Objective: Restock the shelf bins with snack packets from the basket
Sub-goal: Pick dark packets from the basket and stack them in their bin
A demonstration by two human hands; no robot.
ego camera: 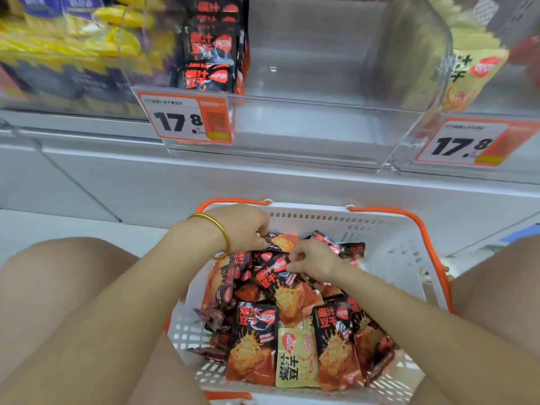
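Nearest the body, at the front of the basket (380, 226): one yellow packet (296, 358) sits among the black-and-red packets (254, 340). Leave it out of this grab. Judging by the stock above, it goes in a different bin.

Mid-pile: both hands are down in the basket, close together, not touching.
- Right hand (314, 258): fingers curled, pinching the top edge of a black packet (273, 276).
- Left hand (242, 226), bangle (225, 238) on the wrist: fingers curled on the edge of a red-faced packet (282, 242) at the far side of the pile.
- Can't tell whether either packet is lifted clear.

Suggestion: gather several, same face up and edges squared, before lifting. Foil will likely slide, so clamp the stack flat between both hands, not by the corners.

Up on the shelf: the middle bin (306, 124) has one upright row (211, 54) of the same black packets against its left wall, with bin floor showing to the right. Load beside that row, labels forward to match. The yellow stock (473, 71) sits in the next bin right.
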